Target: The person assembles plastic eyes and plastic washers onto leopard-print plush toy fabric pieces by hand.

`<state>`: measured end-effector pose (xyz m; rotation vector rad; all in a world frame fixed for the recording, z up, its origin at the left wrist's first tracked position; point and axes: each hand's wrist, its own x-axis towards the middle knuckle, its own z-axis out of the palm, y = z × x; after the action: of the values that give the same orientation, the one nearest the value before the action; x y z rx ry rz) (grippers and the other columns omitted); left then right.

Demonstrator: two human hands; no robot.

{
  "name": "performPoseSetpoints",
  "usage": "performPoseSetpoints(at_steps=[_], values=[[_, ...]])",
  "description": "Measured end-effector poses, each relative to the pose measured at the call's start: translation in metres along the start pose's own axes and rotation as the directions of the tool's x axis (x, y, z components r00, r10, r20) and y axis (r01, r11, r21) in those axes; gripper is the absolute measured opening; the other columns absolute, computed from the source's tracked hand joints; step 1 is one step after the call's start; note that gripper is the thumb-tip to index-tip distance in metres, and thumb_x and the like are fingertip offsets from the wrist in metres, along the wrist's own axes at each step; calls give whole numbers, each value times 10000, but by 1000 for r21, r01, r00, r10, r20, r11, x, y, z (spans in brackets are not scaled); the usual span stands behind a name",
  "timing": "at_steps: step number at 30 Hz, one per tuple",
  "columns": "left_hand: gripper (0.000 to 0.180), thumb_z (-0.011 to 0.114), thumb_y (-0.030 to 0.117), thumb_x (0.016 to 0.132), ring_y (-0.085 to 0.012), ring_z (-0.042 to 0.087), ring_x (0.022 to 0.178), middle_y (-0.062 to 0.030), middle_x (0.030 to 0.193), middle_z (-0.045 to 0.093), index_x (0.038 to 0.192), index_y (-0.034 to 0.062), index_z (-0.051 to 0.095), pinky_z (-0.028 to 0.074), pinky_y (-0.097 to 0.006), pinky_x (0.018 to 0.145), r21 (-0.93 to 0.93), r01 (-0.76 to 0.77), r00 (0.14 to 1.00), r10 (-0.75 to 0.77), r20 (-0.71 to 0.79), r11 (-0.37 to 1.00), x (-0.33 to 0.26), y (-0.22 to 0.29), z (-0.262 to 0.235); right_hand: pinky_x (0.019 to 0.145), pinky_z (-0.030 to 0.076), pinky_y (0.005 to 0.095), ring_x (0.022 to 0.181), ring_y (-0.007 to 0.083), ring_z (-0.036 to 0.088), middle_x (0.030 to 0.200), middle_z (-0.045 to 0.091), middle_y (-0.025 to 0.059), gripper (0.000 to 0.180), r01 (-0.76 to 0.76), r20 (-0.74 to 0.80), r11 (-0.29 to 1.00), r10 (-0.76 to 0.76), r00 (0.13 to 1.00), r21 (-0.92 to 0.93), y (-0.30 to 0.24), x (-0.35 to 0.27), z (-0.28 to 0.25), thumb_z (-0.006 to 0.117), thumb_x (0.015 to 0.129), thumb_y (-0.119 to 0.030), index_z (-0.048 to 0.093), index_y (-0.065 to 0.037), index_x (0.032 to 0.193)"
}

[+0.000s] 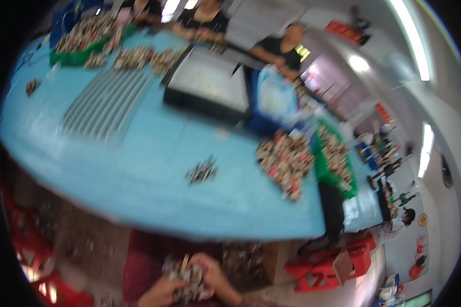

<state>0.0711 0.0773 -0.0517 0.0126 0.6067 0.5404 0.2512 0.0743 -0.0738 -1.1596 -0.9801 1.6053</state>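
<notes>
Smooth blue tabletop, knobbly greyish cluster in bare hands

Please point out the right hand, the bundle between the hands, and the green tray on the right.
Right hand (pixel 209 269): head view, middle of the hand.
Bundle (pixel 193 287): head view, its lower part.
Green tray (pixel 327 176): head view, its near wall.

Two hands, left hand and right hand, with one clump of parts between them; one blue counter; on it two green trays, one ribbed panel, one black-rimmed box, one blue bin, two small clusters, at least three loose heaps; at least three people beyond; two long ceiling tubes; one red stool at right, those at left too blurred to count.
</notes>
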Motion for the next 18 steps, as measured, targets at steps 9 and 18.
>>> performPoseSetpoints(at_steps=[9, 18], values=[[330, 585, -14, 839, -212, 635, 943, -106, 1070, 627, 1165, 1, 528, 569, -374, 773, -94, -192, 980, 186, -69, 977, 8, 29, 45, 663, 484, 235, 767, 103, 573, 942, 610, 70, 418, -40, -139, 984, 64, 988, 171, -61, 27, -3, 542, 921, -341, 573, 51, 1063], [337, 596, 18, 846, -221, 634, 946, -100, 1075, 624, 1175, 7, 526, 551, -356, 809, -134, -84, 996, 78, -47, 987, 4, 8, 35, 615, 410, 181, 691, 24, 480, 762, 566, -34, 246, -102, -115, 995, 100, 988, -11, -54, 7, 6, 570, 921, -250, 576, -9, 876]])
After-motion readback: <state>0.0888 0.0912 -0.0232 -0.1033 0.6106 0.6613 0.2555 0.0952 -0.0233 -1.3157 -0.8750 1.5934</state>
